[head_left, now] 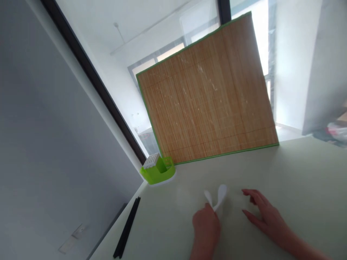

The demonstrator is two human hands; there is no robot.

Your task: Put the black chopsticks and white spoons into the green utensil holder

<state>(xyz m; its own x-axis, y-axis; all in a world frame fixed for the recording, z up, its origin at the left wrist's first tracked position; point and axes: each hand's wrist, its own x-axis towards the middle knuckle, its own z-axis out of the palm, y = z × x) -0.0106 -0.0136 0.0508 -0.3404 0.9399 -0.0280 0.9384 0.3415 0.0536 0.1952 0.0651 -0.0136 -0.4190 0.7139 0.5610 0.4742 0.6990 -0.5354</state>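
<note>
Two white spoon-like utensils (221, 193) spread in a V from the fist of my left hand (206, 224), low over the white table. Their rounded ends point away from me, and the ends inside the fist are hidden. My left hand is closed around them, with its back towards the camera. To the right, my right hand (264, 215) is open and holds nothing. Its thumb and fingers are apart, with the fingertips turned towards the spoons but not touching them.
A green and white holder (159, 175) stands at the table's back left corner. Two black chopsticks (127, 227) lie along the left edge of the table (162, 220). Upright at the back, a green-edged bamboo mat (211, 94) leans against the glass. A grey wall (54, 126) rises at left.
</note>
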